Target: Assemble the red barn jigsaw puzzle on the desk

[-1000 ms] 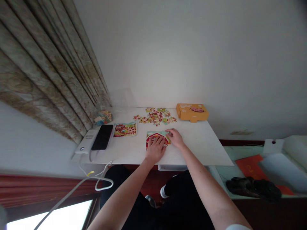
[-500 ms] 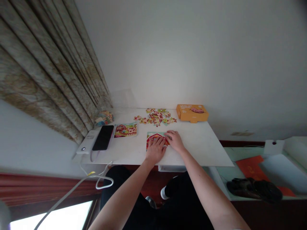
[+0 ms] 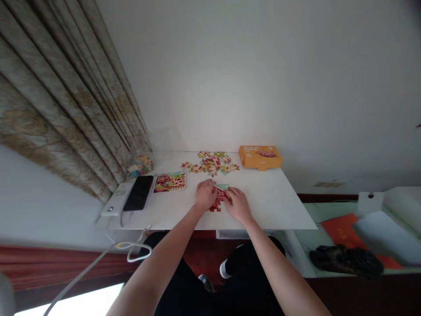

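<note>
barn puzzle (image 3: 217, 202): one | left hand (image 3: 205, 194), right hand (image 3: 238, 205): two touching

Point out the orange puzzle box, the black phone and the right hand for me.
Orange puzzle box (image 3: 261, 157): head view, front face.
Black phone (image 3: 138, 193): head view, middle of screen.
Right hand (image 3: 239, 205): head view, back of hand.

Wall (image 3: 223, 96): dim, soft light, palest behind my table (image 3: 272, 202).
Pane (image 3: 82, 303): blown-out white, below left of the table.
Floor (image 3: 204, 252): deep shadow beneath the table.
Curtain (image 3: 75, 96): lens-stretched, left of the table.
</note>
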A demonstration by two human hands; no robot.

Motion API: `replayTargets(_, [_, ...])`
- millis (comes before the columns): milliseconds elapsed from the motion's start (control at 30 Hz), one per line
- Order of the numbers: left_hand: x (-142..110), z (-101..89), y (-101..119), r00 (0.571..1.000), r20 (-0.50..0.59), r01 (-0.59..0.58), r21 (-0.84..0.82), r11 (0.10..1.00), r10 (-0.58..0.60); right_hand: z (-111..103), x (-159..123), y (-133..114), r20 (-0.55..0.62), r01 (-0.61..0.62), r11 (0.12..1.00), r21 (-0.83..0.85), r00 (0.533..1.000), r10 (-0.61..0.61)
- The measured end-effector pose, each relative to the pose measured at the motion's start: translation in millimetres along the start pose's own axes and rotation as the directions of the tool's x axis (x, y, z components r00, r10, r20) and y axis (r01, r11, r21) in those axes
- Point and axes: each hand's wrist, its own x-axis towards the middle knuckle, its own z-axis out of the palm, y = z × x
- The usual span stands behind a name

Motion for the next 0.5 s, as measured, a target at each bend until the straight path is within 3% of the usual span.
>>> replayTargets(133, [51.4, -7.4, -13.0, 0.995, 0.015, 0.099, 0.082, 0.992, -0.100, -4.8, 0.8, -3.7, 0.007, 0.011, 1.000, 0.028, 1.000, -0.011])
replayTargets(267, [88.3, -0.4, -23.4, 0.984, 0.083, 0.143, 0.143, 0.979, -0.156, -7.4, 2.2, -5.8, 0.021, 0.010, 0.999, 0.031, 1.000, -0.010])
replayTargets(400, [99.0, 12.0, -33.0, 0.981, 0.163, 0.068, 0.206, 0.976, -0.103, -8.0, 4.1, -6.1, 0.026, 0.005, 1.000, 0.029, 1.000, -0.006])
replayTargets(500, [95.9, 11.9, -41.9, 0.985, 0.156, 0.030, 0.237, 0.971, -0.068, -8.4, 4.8, -6.3, 0.028, 0.004, 1.000, 0.031, 1.000, -0.005])
